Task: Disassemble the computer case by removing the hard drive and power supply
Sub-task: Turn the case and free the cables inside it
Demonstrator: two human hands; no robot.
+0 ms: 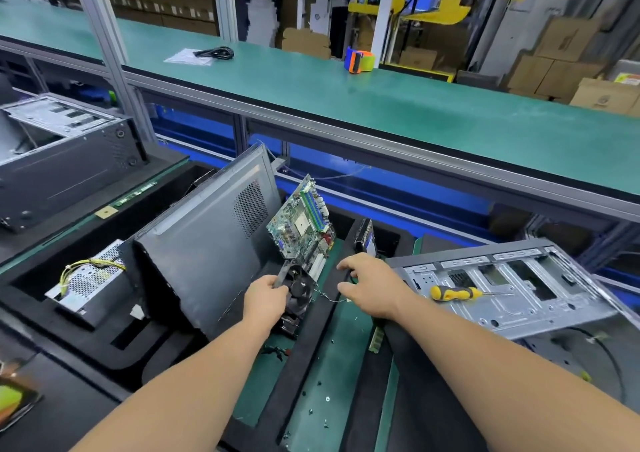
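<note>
While the left hand (266, 294) is gripping a black cooler fan (300, 287) by its rim, the right hand (369, 285) is hovering just right of it, fingers loosely spread, holding nothing | power supply (86, 280) is sitting in the left tray | hard drive (365, 238) is standing upright beyond the right hand | gutted computer case (502, 288) is lying right, carrying a yellow screwdriver (455, 293).

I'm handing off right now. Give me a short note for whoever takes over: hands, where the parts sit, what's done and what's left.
Left hand grips the black cooler fan.
Right hand is open and holds nothing, beside the case.
Computer case lies open at right, a screwdriver inside it.
Done: power supply is in the left bin, hard drive stands in the slot past the right hand, motherboard is out.
Left: place the fan.
</note>
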